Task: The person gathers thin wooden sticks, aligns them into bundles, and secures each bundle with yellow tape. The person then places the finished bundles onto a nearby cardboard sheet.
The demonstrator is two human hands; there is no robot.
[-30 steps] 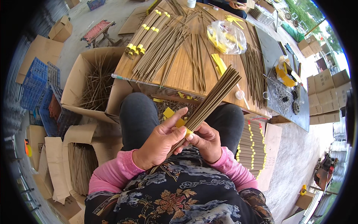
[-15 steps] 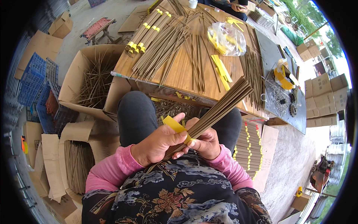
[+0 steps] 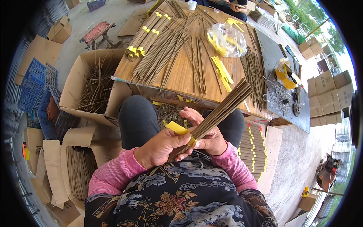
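A bundle of thin brown incense sticks (image 3: 228, 108) slants up to the right in front of my body, its lower end hidden by my hands and sleeve. A yellow paper strip (image 3: 177, 127) goes around its middle, one flat end sticking out to the upper left. My left hand (image 3: 160, 145) is closed on the bundle, its thumb pressing the strip against the sticks. From the other side my right hand (image 3: 211, 142) grips too, its thumb on the yellow band and some fingers stretched out behind the sticks.
Loose sticks (image 3: 160, 56), banded bundles (image 3: 145, 34), yellow strips (image 3: 222, 72) and a plastic bag (image 3: 227, 39) lie on the wooden table (image 3: 181, 86) ahead. Cardboard boxes of sticks (image 3: 70, 89) stand left. More banded bundles (image 3: 252, 151) lie low on the right.
Fingers behind the bundle have shifted and now stretch further out above the yellow strip. The bundle and both thumbs stay nearly in place; the view has moved slightly.
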